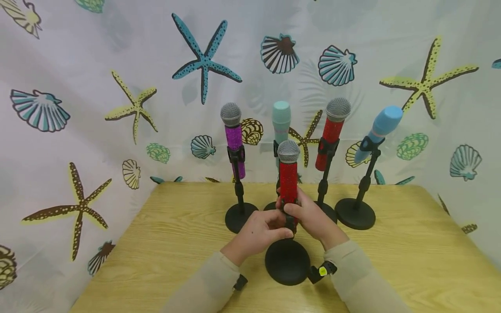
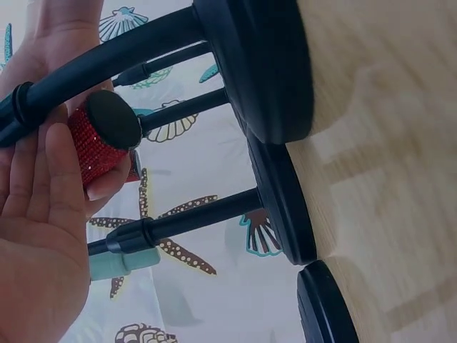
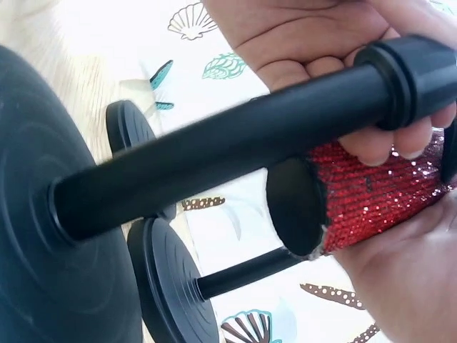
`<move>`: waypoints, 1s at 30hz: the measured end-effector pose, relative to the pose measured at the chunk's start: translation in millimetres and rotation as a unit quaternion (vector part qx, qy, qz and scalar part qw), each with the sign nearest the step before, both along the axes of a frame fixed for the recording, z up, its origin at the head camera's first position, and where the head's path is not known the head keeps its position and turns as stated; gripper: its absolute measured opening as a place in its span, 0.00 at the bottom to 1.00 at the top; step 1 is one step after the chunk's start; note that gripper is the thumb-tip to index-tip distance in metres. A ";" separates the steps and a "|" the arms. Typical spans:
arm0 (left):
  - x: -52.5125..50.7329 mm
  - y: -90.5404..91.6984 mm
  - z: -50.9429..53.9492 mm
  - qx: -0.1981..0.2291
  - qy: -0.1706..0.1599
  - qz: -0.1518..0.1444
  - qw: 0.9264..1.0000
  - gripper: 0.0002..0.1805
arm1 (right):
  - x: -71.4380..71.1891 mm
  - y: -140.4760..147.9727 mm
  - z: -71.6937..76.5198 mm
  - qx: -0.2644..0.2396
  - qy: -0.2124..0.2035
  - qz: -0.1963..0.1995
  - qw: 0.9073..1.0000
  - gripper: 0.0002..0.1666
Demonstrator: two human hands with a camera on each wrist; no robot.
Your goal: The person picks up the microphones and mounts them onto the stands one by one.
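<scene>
A red glittery microphone (image 1: 288, 180) with a silver mesh head stands upright in front, at the top of a black microphone stand (image 1: 287, 263). My right hand (image 1: 313, 215) grips the microphone's lower part from the right. From the left, my left hand (image 1: 260, 230) holds the stand's upper part, thumb in front and fingers behind. In the right wrist view, the fingertips of the left hand (image 3: 307, 43) show behind the black pole (image 3: 221, 157), against the red body. The microphone's dark bottom end (image 2: 113, 120) shows beside the pole in the left wrist view. Both hands partly hide the clip.
Behind stand several more microphones on black stands: purple (image 1: 235, 137), mint green (image 1: 281, 119), red (image 1: 332, 130) and light blue (image 1: 385, 121), which leans right. They share a wooden table (image 1: 176, 243). A shell-and-starfish patterned cloth (image 1: 250, 26) hangs behind it.
</scene>
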State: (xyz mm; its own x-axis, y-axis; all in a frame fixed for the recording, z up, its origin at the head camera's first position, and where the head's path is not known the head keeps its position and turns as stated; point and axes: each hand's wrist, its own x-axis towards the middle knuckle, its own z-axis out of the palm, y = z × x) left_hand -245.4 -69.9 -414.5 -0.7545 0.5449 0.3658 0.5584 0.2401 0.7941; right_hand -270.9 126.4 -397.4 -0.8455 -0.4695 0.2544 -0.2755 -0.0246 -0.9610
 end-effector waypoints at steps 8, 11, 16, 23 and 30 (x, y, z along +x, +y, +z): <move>6.1 2.1 4.6 0.003 -0.003 -0.002 1.000 0.06 | 2.0 2.2 -0.5 0.017 0.046 -0.018 0.999 0.30; 7.0 1.8 6.3 -0.001 -0.004 -0.001 1.000 0.07 | 3.5 2.2 1.4 0.017 0.053 -0.015 0.998 0.28; 9.0 1.2 6.9 -0.004 -0.007 0.001 1.000 0.07 | 5.3 2.8 0.4 0.003 0.062 0.003 0.998 0.31; 9.7 1.5 6.4 0.001 -0.008 0.000 1.000 0.08 | 6.1 2.6 -1.1 -0.014 0.089 0.019 0.996 0.38; 10.6 3.3 5.1 0.014 -0.015 0.001 1.000 0.08 | 6.6 0.9 1.4 0.006 0.111 0.009 0.994 0.27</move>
